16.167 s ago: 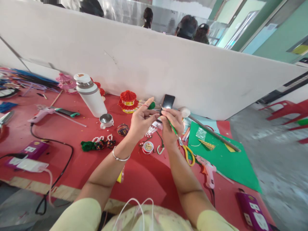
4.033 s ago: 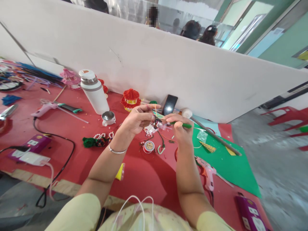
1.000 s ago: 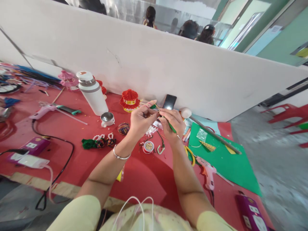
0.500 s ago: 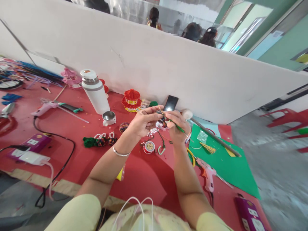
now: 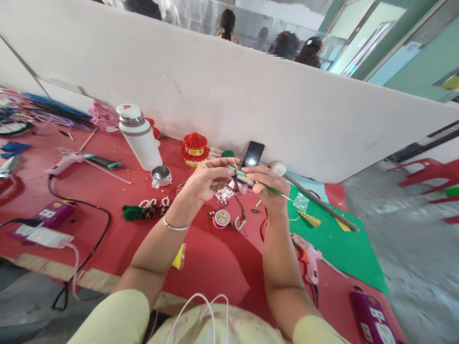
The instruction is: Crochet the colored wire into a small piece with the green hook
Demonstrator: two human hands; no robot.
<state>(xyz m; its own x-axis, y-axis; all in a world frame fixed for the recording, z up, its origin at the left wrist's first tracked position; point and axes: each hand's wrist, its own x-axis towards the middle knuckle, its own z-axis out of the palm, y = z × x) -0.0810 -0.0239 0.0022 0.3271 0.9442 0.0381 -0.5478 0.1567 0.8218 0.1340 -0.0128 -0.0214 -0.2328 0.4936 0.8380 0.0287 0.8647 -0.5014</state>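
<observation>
My left hand pinches a small dark piece of cord with an orange strand at its top, above the middle of the red table. Close by on the right, my right hand is closed round a thin tool with a green handle; its metal shaft points to the lower right. The fingertips of both hands are near each other, and small details between them are too fine to tell. Below the hands lie a spool of red thread and a pale green bent piece.
A white bottle, a metal cup and a dark green beaded item lie left. Behind are a red frilled ornament and a phone. Right are a green sheet and a pink glue gun.
My hands have moved slightly apart, the left one to the left and the right one to the right. The green-handled tool now lies flatter, and the orange strand shows more clearly.
</observation>
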